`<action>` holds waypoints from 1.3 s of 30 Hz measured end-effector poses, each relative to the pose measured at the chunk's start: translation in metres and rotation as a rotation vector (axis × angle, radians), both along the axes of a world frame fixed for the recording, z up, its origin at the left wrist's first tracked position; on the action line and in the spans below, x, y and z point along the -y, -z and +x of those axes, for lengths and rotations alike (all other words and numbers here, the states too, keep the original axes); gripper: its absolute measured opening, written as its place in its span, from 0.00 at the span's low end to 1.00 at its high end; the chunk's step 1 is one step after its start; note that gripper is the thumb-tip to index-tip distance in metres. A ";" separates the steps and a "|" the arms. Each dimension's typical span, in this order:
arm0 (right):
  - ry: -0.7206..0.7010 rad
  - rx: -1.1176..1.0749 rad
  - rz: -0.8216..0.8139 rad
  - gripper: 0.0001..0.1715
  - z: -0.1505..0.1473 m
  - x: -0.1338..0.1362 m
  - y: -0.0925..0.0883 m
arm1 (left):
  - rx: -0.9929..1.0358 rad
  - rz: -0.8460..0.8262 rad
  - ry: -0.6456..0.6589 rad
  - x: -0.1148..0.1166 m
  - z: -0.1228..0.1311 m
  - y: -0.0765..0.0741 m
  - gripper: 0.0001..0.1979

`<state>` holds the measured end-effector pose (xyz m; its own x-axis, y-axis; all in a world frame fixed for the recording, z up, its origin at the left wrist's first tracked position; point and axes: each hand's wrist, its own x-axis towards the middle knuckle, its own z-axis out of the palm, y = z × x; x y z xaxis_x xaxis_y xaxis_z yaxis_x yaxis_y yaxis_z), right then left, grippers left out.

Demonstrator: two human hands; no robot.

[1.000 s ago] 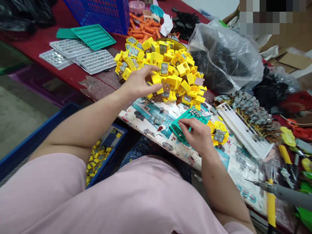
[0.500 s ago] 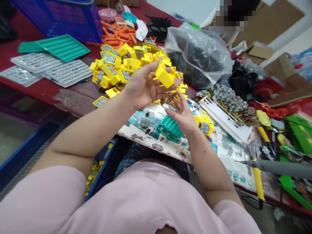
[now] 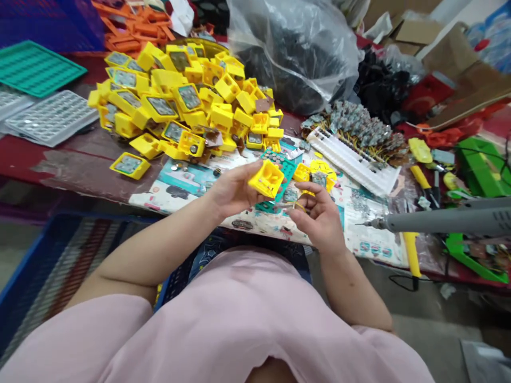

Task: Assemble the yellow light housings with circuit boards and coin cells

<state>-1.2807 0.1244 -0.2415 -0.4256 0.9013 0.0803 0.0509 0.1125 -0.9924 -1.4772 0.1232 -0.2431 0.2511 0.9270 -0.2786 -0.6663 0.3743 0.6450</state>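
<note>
My left hand (image 3: 231, 191) is clamping a hollow yellow plastic housing (image 3: 266, 180) between thumb and fingers, holding it just above the printed paper sheet (image 3: 371, 242) at the table's near edge, its open side tilted toward my right hand (image 3: 317, 213). That hand is curling beside it, fingers drawn together on something too small to make out. I'm judging this the fitting step: the next move needs careful alignment into the cavity.
</note>
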 end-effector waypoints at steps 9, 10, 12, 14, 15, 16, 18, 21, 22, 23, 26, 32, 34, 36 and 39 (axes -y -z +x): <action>0.295 0.219 0.184 0.16 0.034 0.013 0.030 | -0.041 0.070 0.064 0.014 0.061 0.005 0.20; 0.269 0.149 0.071 0.19 0.038 0.013 0.032 | -0.038 0.063 0.084 0.015 0.062 0.006 0.20; 0.211 0.035 -0.128 0.24 0.045 0.014 0.035 | -0.066 0.085 0.104 0.014 0.064 0.010 0.21; 0.180 -0.034 -0.259 0.28 0.049 0.015 0.037 | -0.121 0.122 0.106 0.014 0.064 0.014 0.21; 0.173 -0.054 -0.304 0.28 0.050 0.015 0.038 | -0.154 0.136 0.109 0.015 0.065 0.016 0.21; 0.162 -0.070 -0.341 0.28 0.052 0.016 0.039 | -0.191 0.148 0.110 0.016 0.064 0.019 0.21; 0.115 -0.109 -0.401 0.28 0.056 0.017 0.039 | -0.270 0.194 0.095 0.022 0.061 0.023 0.23; -0.061 -0.121 -0.471 0.27 0.062 0.019 0.038 | -0.306 0.288 0.136 0.039 0.051 0.028 0.32; -0.147 -0.093 -0.477 0.26 0.062 0.018 0.037 | -0.295 0.308 0.182 0.046 0.047 0.030 0.34; -0.232 -0.059 -0.472 0.24 0.060 0.018 0.036 | -0.281 0.316 0.244 0.053 0.044 0.032 0.34; -0.400 0.006 -0.454 0.21 0.045 0.017 0.036 | -0.250 0.282 0.340 0.071 0.035 0.037 0.34; -0.491 0.234 -0.087 0.24 0.016 0.020 0.023 | -0.035 0.129 -0.112 0.086 0.013 0.032 0.23; -0.495 0.393 0.174 0.23 0.016 0.013 0.012 | -0.027 0.120 -0.239 0.086 0.000 0.023 0.21; -0.432 0.511 0.359 0.18 0.015 -0.003 0.001 | -0.034 0.131 -0.279 0.084 -0.013 0.015 0.20; -0.201 0.657 0.575 0.12 0.003 -0.043 -0.003 | -0.016 0.123 -0.241 0.076 -0.026 0.007 0.20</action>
<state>-1.2781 0.1673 -0.2388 -0.6908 0.7000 0.1812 0.5142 0.6518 -0.5574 -1.5029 0.0474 -0.2499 0.0160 0.9867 -0.1618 -0.7162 0.1242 0.6868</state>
